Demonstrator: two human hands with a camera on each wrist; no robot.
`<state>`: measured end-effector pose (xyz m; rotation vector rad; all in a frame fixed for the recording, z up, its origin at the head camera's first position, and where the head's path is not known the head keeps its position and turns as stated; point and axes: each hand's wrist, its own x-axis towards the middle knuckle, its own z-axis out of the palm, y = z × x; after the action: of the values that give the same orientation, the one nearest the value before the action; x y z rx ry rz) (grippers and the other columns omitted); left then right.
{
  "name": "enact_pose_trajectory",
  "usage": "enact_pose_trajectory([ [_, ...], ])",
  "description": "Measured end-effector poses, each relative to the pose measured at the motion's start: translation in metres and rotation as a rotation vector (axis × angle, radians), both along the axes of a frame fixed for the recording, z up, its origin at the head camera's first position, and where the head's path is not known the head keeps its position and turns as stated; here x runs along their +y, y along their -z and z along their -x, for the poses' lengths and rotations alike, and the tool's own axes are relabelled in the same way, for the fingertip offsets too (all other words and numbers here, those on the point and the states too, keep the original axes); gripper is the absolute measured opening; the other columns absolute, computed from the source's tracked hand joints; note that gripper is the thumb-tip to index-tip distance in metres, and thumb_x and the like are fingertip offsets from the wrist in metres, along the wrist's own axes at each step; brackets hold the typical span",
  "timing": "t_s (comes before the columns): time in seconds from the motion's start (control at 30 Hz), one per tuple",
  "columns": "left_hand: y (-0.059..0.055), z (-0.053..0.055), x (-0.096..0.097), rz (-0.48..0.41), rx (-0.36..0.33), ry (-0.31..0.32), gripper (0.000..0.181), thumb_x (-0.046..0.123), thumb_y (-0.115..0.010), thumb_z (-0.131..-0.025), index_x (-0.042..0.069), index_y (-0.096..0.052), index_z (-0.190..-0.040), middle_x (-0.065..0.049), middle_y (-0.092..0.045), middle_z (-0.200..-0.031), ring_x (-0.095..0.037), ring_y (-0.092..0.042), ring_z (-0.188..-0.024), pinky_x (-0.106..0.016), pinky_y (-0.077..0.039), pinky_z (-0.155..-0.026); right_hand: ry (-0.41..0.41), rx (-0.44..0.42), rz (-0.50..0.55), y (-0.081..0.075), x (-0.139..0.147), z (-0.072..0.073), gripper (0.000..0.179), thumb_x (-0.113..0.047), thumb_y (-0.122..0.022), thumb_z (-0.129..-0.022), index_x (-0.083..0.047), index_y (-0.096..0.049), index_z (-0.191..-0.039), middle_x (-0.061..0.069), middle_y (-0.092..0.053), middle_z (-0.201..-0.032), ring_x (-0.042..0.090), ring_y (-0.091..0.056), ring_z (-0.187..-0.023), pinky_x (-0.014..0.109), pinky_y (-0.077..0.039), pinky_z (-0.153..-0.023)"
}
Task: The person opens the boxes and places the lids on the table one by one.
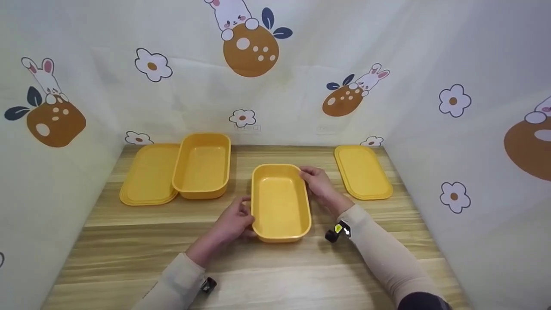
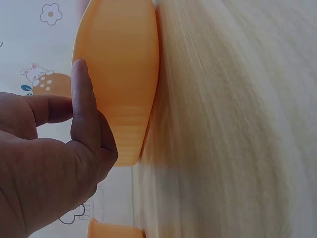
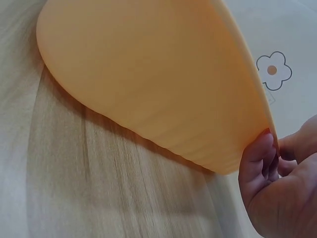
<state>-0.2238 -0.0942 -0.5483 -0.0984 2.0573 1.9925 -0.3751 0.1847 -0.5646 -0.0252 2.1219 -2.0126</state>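
A yellow plastic container (image 1: pixel 280 209), rectangular with rounded corners and no lid on, stands upright on the wooden table between both hands. At its near left side, my left hand (image 1: pixel 233 217) holds the rim; in the left wrist view the thumb (image 2: pixel 85 99) lies along the outer wall. My right hand (image 1: pixel 319 183) pinches the rim at the far right corner. In the right wrist view, curled fingers (image 3: pixel 260 156) sit at the rim. Bare yellow bottom shows inside the container.
Back left, a second open yellow container (image 1: pixel 202 170) stands with its edge over a flat yellow lid (image 1: pixel 148 174). Another yellow lid (image 1: pixel 363 172) lies at the back right. Printed cloth walls (image 1: pixel 297 94) with rabbits and flowers enclose the wood-grain table (image 1: pixel 129 245).
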Motion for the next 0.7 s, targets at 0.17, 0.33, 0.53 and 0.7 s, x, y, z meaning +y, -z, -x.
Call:
enact_pose_trajectory([
  [0.17, -0.001, -0.002, 0.0, -0.003, 0.05, 0.006, 0.076, -0.012, -0.062, -0.095, -0.002, -0.038, -0.167, -0.015, -0.053, -0.109, -0.031, -0.068, -0.09, -0.043, -0.067, -0.069, -0.003, -0.013, 0.003, -0.005, 0.002, -0.001, 0.03, -0.011, -0.063, -0.113, 0.008, -0.072, -0.135, 0.022, -0.077, -0.11, 0.021, -0.075, -0.084, 0.029, -0.063, -0.07],
  [0.33, -0.003, -0.001, 0.002, -0.032, 0.081, 0.015, 0.08, -0.013, -0.061, -0.096, -0.002, -0.034, -0.17, -0.016, -0.053, -0.11, -0.027, -0.066, -0.088, -0.05, -0.068, -0.073, -0.01, -0.025, 0.023, -0.014, 0.006, -0.002, 0.032, -0.016, -0.063, -0.114, 0.004, -0.071, -0.138, 0.02, -0.077, -0.109, 0.023, -0.076, -0.084, 0.032, -0.065, -0.069],
  [0.53, -0.007, 0.003, 0.003, -0.032, 0.075, -0.004, 0.081, -0.013, -0.061, -0.097, 0.004, -0.035, -0.172, -0.017, -0.053, -0.113, -0.028, -0.066, -0.089, -0.054, -0.067, -0.078, -0.029, -0.017, 0.023, -0.029, 0.01, -0.004, 0.036, -0.01, -0.06, -0.111, -0.001, -0.071, -0.143, 0.012, -0.074, -0.101, 0.017, -0.071, -0.077, 0.028, -0.059, -0.063],
  [0.7, -0.01, 0.007, 0.003, -0.02, 0.071, -0.013, 0.081, -0.012, -0.062, -0.098, 0.007, -0.036, -0.172, -0.017, -0.053, -0.113, -0.031, -0.068, -0.091, -0.052, -0.068, -0.077, -0.044, 0.005, -0.041, -0.037, 0.013, -0.002, 0.047, -0.003, -0.057, -0.1, -0.004, -0.071, -0.145, 0.008, -0.068, -0.089, 0.012, -0.061, -0.068, 0.023, -0.04, -0.05],
])
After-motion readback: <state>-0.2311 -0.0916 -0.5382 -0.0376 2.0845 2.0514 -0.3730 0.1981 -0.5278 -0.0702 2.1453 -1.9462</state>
